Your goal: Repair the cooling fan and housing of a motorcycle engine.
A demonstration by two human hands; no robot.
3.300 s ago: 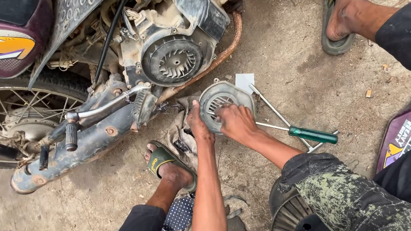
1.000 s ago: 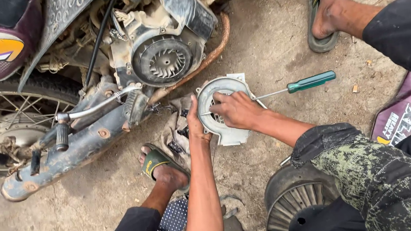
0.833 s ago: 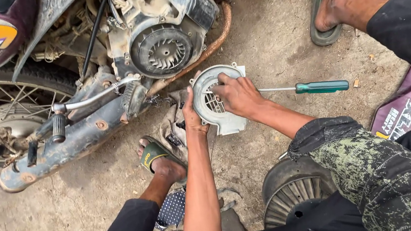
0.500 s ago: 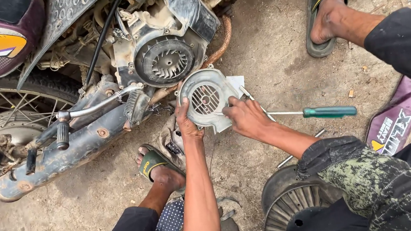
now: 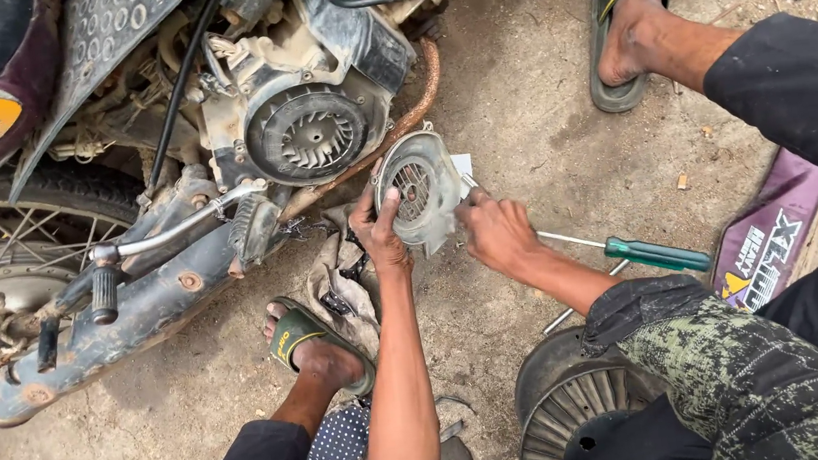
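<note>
A grey fan cover (image 5: 421,194) is being gripped by the left hand (image 5: 379,231) and right hand (image 5: 494,232), near the engine's fan (image 5: 308,137).

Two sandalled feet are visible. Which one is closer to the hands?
The foot in the green sandal at the lower left, just beside the left hand and its forearm. The other sandalled foot is far off at the top right, beyond the right hand.

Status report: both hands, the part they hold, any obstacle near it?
Left hand and right hand both grip the round grey metal fan cover, lifted beside the engine fan. Green-handled screwdriver on ground, not obstructing.
</note>
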